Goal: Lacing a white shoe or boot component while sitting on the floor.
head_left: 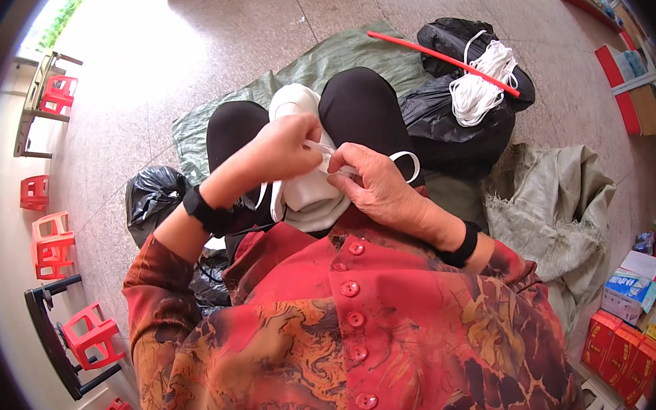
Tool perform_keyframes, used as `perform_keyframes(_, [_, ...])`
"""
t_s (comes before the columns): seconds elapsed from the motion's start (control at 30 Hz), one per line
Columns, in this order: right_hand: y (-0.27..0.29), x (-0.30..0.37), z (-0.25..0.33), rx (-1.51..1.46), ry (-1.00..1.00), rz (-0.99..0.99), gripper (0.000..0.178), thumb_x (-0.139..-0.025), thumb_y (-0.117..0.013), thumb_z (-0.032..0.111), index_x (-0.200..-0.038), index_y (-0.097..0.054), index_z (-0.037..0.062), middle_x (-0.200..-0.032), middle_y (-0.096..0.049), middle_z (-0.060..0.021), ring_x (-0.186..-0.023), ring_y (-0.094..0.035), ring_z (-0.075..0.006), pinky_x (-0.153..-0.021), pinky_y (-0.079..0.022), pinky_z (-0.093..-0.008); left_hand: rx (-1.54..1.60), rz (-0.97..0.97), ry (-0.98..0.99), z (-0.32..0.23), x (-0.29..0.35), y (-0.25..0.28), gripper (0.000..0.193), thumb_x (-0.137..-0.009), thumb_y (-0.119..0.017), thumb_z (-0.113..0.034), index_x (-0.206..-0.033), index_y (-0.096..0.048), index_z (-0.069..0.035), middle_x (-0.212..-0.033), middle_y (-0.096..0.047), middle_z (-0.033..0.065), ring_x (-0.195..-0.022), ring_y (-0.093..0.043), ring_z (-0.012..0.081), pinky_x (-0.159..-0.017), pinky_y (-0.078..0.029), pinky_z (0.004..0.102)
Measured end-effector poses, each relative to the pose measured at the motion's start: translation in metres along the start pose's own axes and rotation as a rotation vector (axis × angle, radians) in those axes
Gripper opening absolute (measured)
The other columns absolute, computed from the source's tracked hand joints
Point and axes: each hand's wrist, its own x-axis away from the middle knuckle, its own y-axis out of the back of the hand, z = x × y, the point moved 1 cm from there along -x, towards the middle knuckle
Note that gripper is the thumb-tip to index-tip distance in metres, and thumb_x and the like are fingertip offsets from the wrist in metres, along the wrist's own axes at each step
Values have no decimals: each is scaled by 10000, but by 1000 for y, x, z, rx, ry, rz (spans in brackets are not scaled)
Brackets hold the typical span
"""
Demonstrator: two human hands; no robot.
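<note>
A white shoe (pixel 311 197) lies between my black-trousered knees, its rounded far end pointing away from me. My left hand (pixel 292 147) is over the middle of the shoe, fingers pinched on a white shoelace (pixel 416 168). From the right, my right hand (pixel 380 184) meets it, thumb and forefinger pressed together on the lace close to the left fingertips. One loop of the lace sticks out beyond the right hand, and another strand hangs at the shoe's left side. Both hands hide the shoe's middle.
A bundle of white laces (pixel 482 82) and a red stick (pixel 439 60) rest on black plastic bags (pixel 457 134). Under my legs spreads a green woven sheet (pixel 339 59). At right lie a woven sack (pixel 552 199) and boxes (pixel 621 351); red stools (pixel 90 337) line the left.
</note>
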Motion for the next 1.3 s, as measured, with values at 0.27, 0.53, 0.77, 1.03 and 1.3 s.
perform_keyframes(0.27, [-3, 3, -6, -74, 12, -48, 149, -871, -645, 84, -945, -531, 22, -875, -554, -134, -747, -574, -267, -678, -464, -339, 902, -129, 323, 27, 3, 38, 219, -961, -542, -206, -1085, -584, -30, -755, -493, -65, -517, -309, -9, -431, -244, 161])
perform_keyframes(0.53, [-3, 2, -7, -46, 3, -38, 146, -886, -643, 83, -968, -539, 20, -894, -539, -103, -800, -570, -203, -705, -471, -306, 212, 139, 200, 11, 10, 36, 159, -794, -751, -123, -852, -698, 14, -712, -615, -15, -626, -521, 54, -578, -437, 242])
perform_keyframes(0.77, [5, 0, 24, 407, 319, -196, 173, -825, -642, 77, -963, -556, 18, -917, -589, -158, -831, -626, -326, -707, -510, -391, 120, 196, 151, 2, -1, 36, 230, -693, -767, -107, -854, -695, 40, -722, -680, 82, -669, -612, 117, -638, -489, 286])
perform_keyframes(1.03, [-49, -27, 38, 565, 184, 302, 263, -883, -560, 166, -1031, -511, -46, -636, -619, -182, -592, -637, -368, -545, -504, -452, -534, -224, -142, 4, -7, 4, 165, -773, -562, -93, -915, -559, -11, -802, -638, 203, -735, -617, 421, -666, -492, 508])
perform_keyframes(1.3, [-59, -42, 30, 413, -55, 284, 415, -930, -528, 298, -1019, -477, -104, -720, -624, -275, -722, -649, -422, -662, -512, -494, 581, 91, 320, 18, -4, 27, 153, -839, -594, -108, -973, -617, -38, -771, -609, -3, -588, -483, 32, -475, -348, 198])
